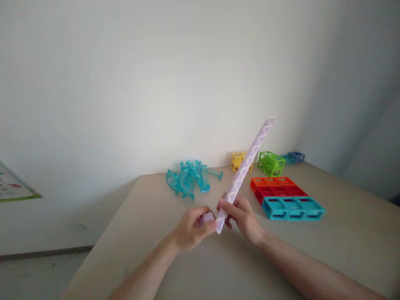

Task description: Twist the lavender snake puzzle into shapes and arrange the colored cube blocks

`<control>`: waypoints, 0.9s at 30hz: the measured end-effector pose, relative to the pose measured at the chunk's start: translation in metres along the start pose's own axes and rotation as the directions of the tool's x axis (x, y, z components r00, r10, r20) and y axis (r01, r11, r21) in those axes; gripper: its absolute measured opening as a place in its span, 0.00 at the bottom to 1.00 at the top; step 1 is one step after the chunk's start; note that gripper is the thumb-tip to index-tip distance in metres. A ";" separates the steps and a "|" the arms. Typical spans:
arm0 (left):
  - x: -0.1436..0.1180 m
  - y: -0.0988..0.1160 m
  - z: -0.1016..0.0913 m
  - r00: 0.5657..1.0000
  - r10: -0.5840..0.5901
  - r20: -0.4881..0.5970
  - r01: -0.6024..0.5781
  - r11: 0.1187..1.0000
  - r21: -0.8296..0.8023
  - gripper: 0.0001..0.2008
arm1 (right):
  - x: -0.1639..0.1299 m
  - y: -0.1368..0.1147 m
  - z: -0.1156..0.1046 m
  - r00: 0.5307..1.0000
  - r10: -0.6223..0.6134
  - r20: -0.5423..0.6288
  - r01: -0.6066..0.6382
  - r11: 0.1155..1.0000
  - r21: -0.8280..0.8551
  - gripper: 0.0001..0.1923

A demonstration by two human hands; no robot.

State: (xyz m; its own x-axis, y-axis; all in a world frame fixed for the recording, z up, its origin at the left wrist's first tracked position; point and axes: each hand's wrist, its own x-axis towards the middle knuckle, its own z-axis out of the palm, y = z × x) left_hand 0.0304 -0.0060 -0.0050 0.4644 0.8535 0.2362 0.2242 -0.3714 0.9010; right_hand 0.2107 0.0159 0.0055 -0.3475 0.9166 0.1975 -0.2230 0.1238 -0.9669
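Observation:
A long purple and white twist-puzzle stick (250, 158) slants up and to the right above the beige table (156, 250). My left hand (192, 227) pinches its lowest segments, which are bent to the left. My right hand (242, 216) grips the stick just above that bend, fingers wrapped around it. Both hands hover over the middle of the table.
A heap of clear teal plastic pieces (189, 177) lies at the table's far edge. To the right lie orange, red and teal open-frame blocks (286, 198), with yellow (239, 160), green (271, 163) and blue (293, 157) cubes behind. A white wall stands beyond; a poster (12, 185) at left.

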 end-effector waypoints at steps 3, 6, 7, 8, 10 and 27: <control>0.000 0.003 0.000 1.000 -0.017 -0.025 0.020 0.995 0.101 0.17 | 0.000 0.002 0.000 0.999 0.032 -0.012 -0.032 0.999 0.010 0.19; 0.000 0.006 -0.001 0.992 0.075 -0.105 -0.043 0.959 0.282 0.16 | 0.000 0.003 0.000 0.995 0.095 -0.022 -0.093 0.991 0.093 0.19; 0.000 0.007 -0.002 0.988 0.103 -0.115 -0.061 0.944 0.325 0.15 | 0.000 0.002 0.000 0.995 0.099 -0.017 -0.097 0.989 0.111 0.19; 0.000 0.008 -0.002 0.986 0.124 -0.113 -0.077 0.932 0.355 0.15 | 0.000 0.002 0.001 0.996 0.093 -0.005 -0.092 0.989 0.119 0.18; 0.000 0.009 -0.001 0.985 0.150 -0.087 -0.105 0.916 0.388 0.15 | 0.000 -0.001 0.001 0.998 0.056 0.019 -0.058 0.991 0.118 0.17; 0.005 0.012 0.003 0.993 -0.085 -0.081 0.091 0.993 0.073 0.15 | 0.000 -0.002 -0.006 0.971 -0.199 -0.130 0.189 0.978 -0.085 0.17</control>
State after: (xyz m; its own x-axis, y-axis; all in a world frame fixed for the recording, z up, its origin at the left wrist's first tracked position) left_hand 0.0381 -0.0069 0.0057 0.3730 0.9087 0.1875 0.3272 -0.3180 0.8898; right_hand 0.2169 0.0181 0.0061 -0.1744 0.9153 0.3630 -0.2061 0.3265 -0.9224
